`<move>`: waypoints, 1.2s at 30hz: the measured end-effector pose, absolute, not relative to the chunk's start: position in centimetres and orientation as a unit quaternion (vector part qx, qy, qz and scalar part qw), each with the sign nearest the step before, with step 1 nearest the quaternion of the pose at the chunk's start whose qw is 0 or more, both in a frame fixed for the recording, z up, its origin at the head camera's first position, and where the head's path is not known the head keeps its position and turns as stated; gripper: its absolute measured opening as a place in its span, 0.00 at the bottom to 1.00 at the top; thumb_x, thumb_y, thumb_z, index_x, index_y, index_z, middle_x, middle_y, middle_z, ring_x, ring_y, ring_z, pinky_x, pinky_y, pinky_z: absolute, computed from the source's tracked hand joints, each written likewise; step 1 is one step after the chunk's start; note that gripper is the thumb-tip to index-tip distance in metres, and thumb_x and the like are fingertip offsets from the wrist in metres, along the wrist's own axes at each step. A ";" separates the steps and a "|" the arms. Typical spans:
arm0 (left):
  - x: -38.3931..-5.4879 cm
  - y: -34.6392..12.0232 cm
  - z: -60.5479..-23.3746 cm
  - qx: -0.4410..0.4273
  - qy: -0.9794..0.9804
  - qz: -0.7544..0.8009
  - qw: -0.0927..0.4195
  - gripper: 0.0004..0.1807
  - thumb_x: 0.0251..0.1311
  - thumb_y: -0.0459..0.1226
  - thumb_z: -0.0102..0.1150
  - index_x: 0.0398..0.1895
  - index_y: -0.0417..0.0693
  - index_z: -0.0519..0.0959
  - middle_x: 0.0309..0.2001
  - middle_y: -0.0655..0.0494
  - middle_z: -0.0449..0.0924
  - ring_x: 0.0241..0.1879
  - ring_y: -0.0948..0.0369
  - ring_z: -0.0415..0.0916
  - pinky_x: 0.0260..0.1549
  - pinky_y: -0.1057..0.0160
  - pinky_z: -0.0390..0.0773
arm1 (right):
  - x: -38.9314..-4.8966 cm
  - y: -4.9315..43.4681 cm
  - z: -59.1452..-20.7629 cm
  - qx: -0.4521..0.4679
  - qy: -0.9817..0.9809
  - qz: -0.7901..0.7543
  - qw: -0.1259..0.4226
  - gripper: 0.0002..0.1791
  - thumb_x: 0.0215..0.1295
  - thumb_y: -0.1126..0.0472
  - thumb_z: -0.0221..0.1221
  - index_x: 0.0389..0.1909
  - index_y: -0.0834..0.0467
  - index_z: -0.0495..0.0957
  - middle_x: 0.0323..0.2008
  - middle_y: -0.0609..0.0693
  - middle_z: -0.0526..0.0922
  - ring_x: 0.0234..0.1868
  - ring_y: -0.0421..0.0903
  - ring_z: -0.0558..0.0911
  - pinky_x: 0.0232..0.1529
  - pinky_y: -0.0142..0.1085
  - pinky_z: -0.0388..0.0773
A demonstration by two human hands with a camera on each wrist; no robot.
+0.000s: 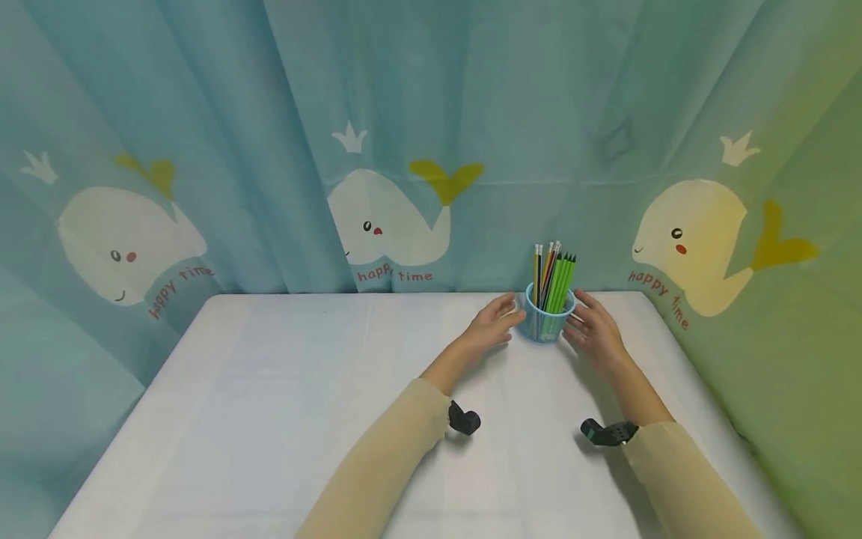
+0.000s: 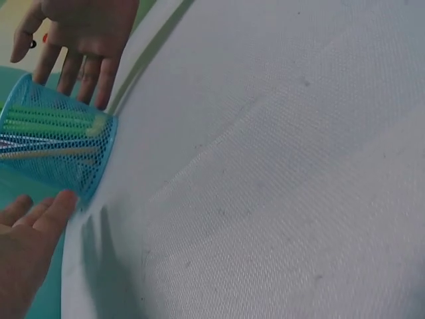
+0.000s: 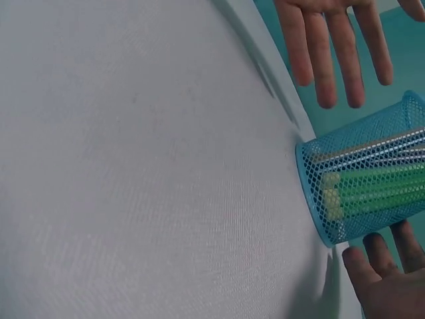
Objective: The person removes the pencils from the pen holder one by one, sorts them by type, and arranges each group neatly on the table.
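Observation:
A light-blue mesh pencil cup (image 1: 547, 329) stands upright near the table's back edge. Green pencils (image 1: 561, 284) with black tips lean in it beside several striped pencils (image 1: 537, 277) whose eraser ends point up. My left hand (image 1: 493, 323) is on the cup's left, fingers extended, with a small gap between them. On the other side, my right hand (image 1: 596, 329) has its fingertips right at the cup's wall; whether they touch is unclear. Through the mesh (image 3: 372, 186), the right wrist view shows the pencils' lower ends. Neither hand grips anything.
A white cloth covers the table (image 1: 289, 404). Behind it and along the sides hangs a blue-green curtain (image 1: 539, 150) printed with whales. Small black wrist cameras (image 1: 465, 418) stick out from both sleeves above the tabletop.

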State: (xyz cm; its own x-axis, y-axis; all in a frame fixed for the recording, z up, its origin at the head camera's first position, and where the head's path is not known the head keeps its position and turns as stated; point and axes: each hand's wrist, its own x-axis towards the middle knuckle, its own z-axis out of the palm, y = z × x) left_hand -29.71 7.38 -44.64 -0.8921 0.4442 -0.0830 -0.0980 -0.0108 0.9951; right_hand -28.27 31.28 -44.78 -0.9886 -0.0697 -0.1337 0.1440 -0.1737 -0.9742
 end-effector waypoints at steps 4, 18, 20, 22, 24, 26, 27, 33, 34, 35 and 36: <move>-29.6 7.4 -44.5 0.124 0.678 0.697 0.201 0.37 0.72 0.48 0.54 0.79 0.51 0.54 0.78 0.50 0.54 0.75 0.52 0.58 0.67 0.47 0.70 | -28.3 30.9 -44.9 0.032 0.640 -0.764 0.077 0.36 0.80 0.51 0.44 0.80 0.52 0.41 0.65 0.44 0.67 0.70 0.48 0.65 0.76 0.47 0.57; -28.9 5.6 -44.3 0.124 0.661 0.717 0.184 0.34 0.72 0.46 0.53 0.77 0.49 0.58 0.75 0.49 0.62 0.72 0.50 0.62 0.66 0.47 0.71 | -27.4 28.3 -45.3 0.019 0.684 -0.726 0.065 0.33 0.80 0.53 0.45 0.78 0.61 0.50 0.63 0.48 0.70 0.55 0.33 0.75 0.72 0.44 0.67; -28.8 5.4 -44.5 0.126 0.663 0.715 0.183 0.32 0.72 0.46 0.54 0.76 0.48 0.60 0.73 0.48 0.64 0.72 0.50 0.63 0.65 0.47 0.72 | -27.1 28.0 -45.2 0.018 0.691 -0.720 0.063 0.32 0.80 0.54 0.44 0.78 0.61 0.49 0.69 0.54 0.66 0.54 0.32 0.76 0.71 0.43 0.67; -28.7 5.2 -44.6 0.127 0.668 0.709 0.185 0.31 0.72 0.45 0.55 0.75 0.49 0.62 0.72 0.49 0.65 0.71 0.50 0.64 0.64 0.48 0.74 | -26.7 27.9 -45.1 0.015 0.696 -0.715 0.064 0.32 0.80 0.55 0.44 0.78 0.62 0.49 0.72 0.59 0.61 0.53 0.31 0.76 0.71 0.44 0.67; -28.5 5.1 -44.6 0.128 0.671 0.705 0.189 0.30 0.72 0.45 0.55 0.74 0.49 0.63 0.72 0.49 0.65 0.70 0.50 0.65 0.64 0.49 0.74 | -26.4 27.8 -45.1 0.012 0.697 -0.714 0.064 0.32 0.80 0.56 0.43 0.78 0.62 0.49 0.74 0.61 0.58 0.53 0.31 0.76 0.71 0.44 0.67; -28.3 4.9 -44.7 0.131 0.674 0.701 0.193 0.30 0.71 0.45 0.56 0.73 0.49 0.64 0.72 0.50 0.65 0.70 0.50 0.65 0.63 0.50 0.75 | -26.2 27.8 -45.1 0.008 0.698 -0.713 0.064 0.32 0.80 0.56 0.43 0.78 0.62 0.49 0.74 0.62 0.57 0.53 0.31 0.76 0.72 0.45 0.66; -28.2 4.8 -44.7 0.133 0.676 0.699 0.194 0.30 0.71 0.45 0.56 0.73 0.49 0.64 0.72 0.50 0.65 0.70 0.50 0.65 0.63 0.51 0.75 | -26.1 27.7 -45.1 0.006 0.697 -0.714 0.063 0.32 0.80 0.56 0.43 0.78 0.62 0.49 0.75 0.62 0.57 0.53 0.31 0.76 0.72 0.46 0.65; -27.4 4.1 -44.6 0.137 0.686 0.685 0.201 0.30 0.71 0.45 0.56 0.74 0.49 0.64 0.74 0.50 0.63 0.70 0.49 0.66 0.63 0.52 0.75 | -25.3 27.3 -45.3 0.001 0.695 -0.717 0.062 0.32 0.79 0.55 0.45 0.77 0.63 0.49 0.75 0.61 0.55 0.53 0.30 0.76 0.72 0.47 0.65; -27.3 3.9 -44.6 0.136 0.689 0.683 0.201 0.30 0.71 0.45 0.56 0.74 0.49 0.64 0.74 0.50 0.63 0.70 0.49 0.66 0.63 0.52 0.75 | -25.2 27.2 -45.4 -0.001 0.694 -0.718 0.061 0.32 0.79 0.56 0.45 0.77 0.63 0.49 0.75 0.61 0.55 0.53 0.30 0.76 0.72 0.47 0.65; -27.1 3.8 -44.5 0.134 0.691 0.682 0.200 0.30 0.71 0.45 0.56 0.74 0.49 0.64 0.74 0.50 0.63 0.70 0.49 0.66 0.63 0.52 0.75 | -25.1 27.1 -45.5 -0.005 0.692 -0.719 0.061 0.33 0.79 0.56 0.46 0.77 0.63 0.49 0.75 0.61 0.55 0.53 0.30 0.76 0.72 0.47 0.65; -26.9 3.6 -44.4 0.134 0.693 0.680 0.199 0.30 0.71 0.44 0.57 0.74 0.49 0.64 0.74 0.50 0.63 0.69 0.48 0.67 0.63 0.52 0.75 | -25.0 26.9 -45.5 -0.006 0.690 -0.722 0.060 0.32 0.79 0.56 0.46 0.77 0.64 0.50 0.75 0.61 0.56 0.53 0.31 0.76 0.72 0.47 0.65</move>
